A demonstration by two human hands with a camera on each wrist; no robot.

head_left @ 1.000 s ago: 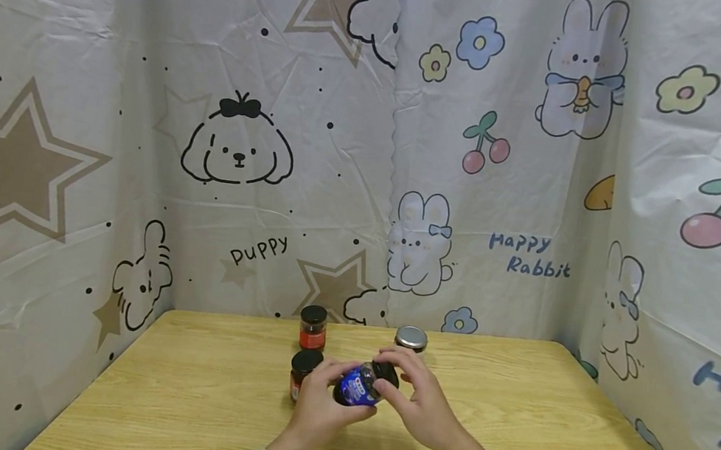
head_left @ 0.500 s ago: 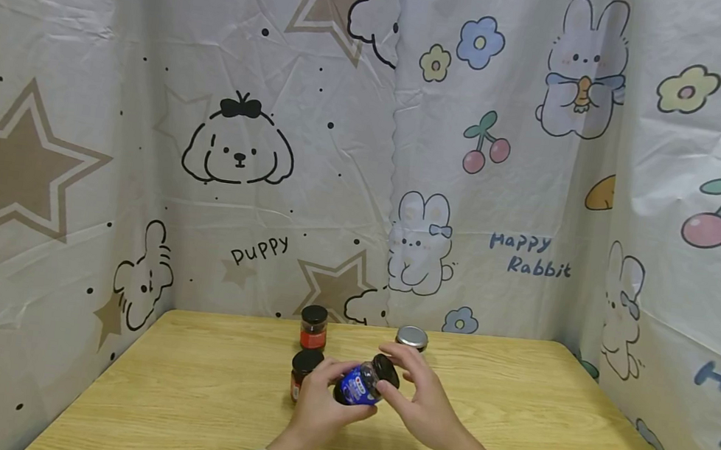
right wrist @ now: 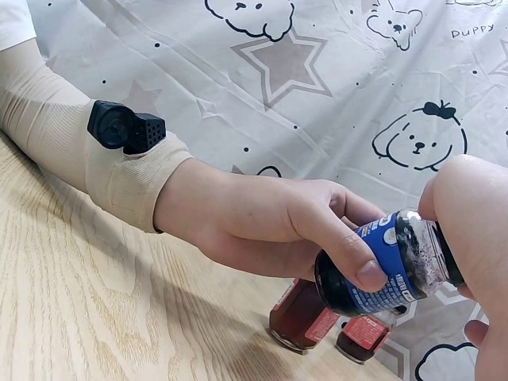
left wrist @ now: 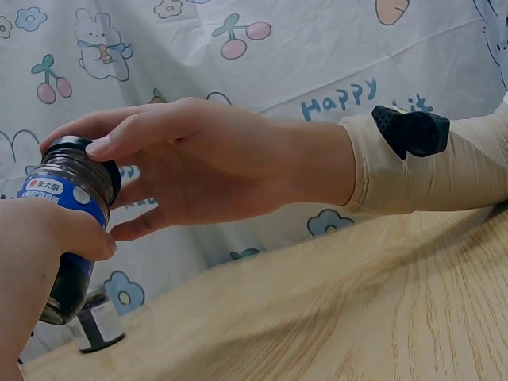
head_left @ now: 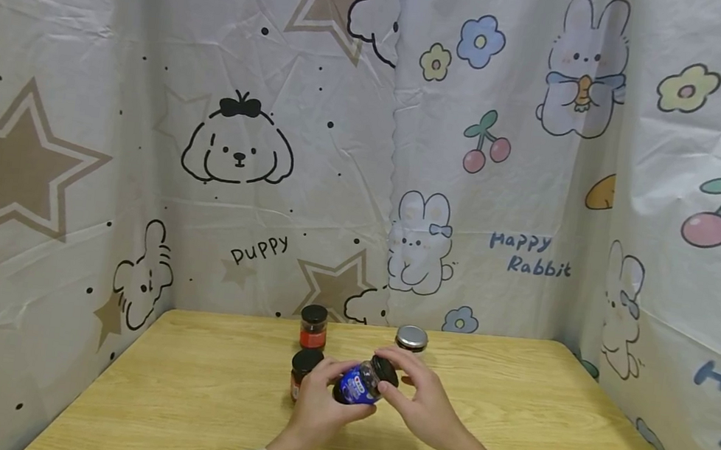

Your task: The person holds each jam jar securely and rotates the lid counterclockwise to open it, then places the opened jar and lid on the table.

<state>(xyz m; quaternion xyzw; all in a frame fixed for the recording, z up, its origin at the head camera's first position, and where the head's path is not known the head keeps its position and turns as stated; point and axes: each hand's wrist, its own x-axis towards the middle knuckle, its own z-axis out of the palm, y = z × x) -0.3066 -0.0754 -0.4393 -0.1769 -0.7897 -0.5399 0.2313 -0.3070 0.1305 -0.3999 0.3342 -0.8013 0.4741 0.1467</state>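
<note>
A glass jar (head_left: 357,386) with a blue label and dark contents is held tilted above the table, its black lid (head_left: 385,371) towards the upper right. My left hand (head_left: 323,403) grips it round the body, thumb across the label in the right wrist view. At the mouth end, my right hand (head_left: 427,403) pinches the lid between thumb and fingers. The left wrist view shows that thumb lying on the side of the lid (left wrist: 67,144). The middle, ring and little fingers of the right hand stand apart from the jar there.
Two jars with black lids and red labels stand left of the hands, one nearer (head_left: 306,367) and one farther back (head_left: 313,328). A silver-lidded jar (head_left: 411,338) stands behind my right hand. Printed curtains (head_left: 313,175) enclose the wooden table (head_left: 195,384) at the back and sides.
Half a second ago my right fingers were spread off the top of the lid; now they have come back down onto it. The left hand and the jar stay nearly still.
</note>
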